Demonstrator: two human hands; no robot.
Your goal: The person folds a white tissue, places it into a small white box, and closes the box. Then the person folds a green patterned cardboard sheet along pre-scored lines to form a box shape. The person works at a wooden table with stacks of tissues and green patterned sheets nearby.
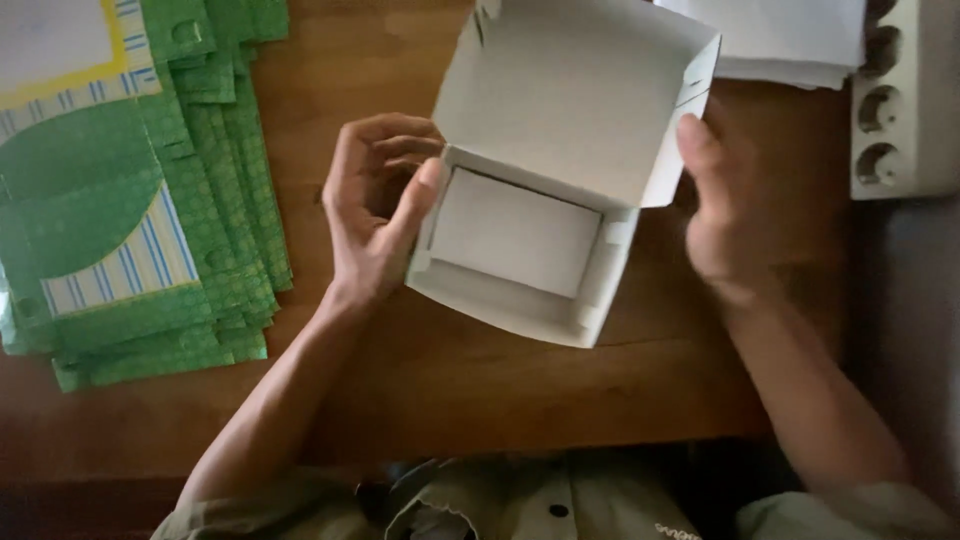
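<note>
Brown wooden table (470, 390) filled the view, dim light, seen from above. At the centre sat 1 white cardboard box (545, 200), half folded, lid flap standing open toward the far side. The box held nothing; only its flat white bottom panel and the folded corner tabs showed inside.

Left hand (375, 215) was curled against the box's left wall, thumb pressed along the front-left corner, other fingers bent in behind the wall, so it gripped that side. Right hand (725, 215) held the right side, thumb on the lid's side flap at the right edge; its other fingers were hidden behind the box, so the grip there could only partly be seen.

Left of the hands, well apart from the box, lay a stack of flat green patterned cardboard sheets (150, 220), fanned out, with striped and yellow-edged parts; cut off by the left and top edges. A pile of white paper (790, 40) lay at the top right, cut off by the top edge. A white power strip (900, 100) with round sockets sat at the right edge, partly out of view. The person's pale buttoned shirt (520, 500) showed at the bottom, blurred.
</note>
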